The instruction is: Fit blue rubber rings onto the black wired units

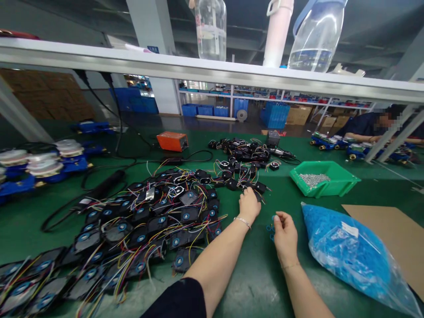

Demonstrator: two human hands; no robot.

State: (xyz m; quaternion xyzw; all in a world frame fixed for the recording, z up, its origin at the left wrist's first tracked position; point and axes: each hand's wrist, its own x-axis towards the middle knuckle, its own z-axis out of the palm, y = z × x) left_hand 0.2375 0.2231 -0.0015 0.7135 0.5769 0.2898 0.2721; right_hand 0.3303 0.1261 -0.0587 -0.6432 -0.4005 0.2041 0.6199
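Observation:
My left hand (249,205) reaches forward to the near end of a heap of small black wired modules (232,183). Its fingers close on one black wired module (260,187) there, partly hidden by the hand. Over the green bench top, my right hand (285,234) is closed in a pinch, with small blue rings (270,229) showing at its fingertips. To the left spreads a large group of black modules (141,238) with blue rings and coloured wires. A clear bag of blue rings (351,251) lies right of my right hand.
A green bin (331,187) of small metal screws stands at the right, beside a cardboard sheet (391,225). An orange box (172,141) and a corded black tool (106,185) sit left. A shelf (212,68) with bottles crosses above. Another person (364,123) works at far right.

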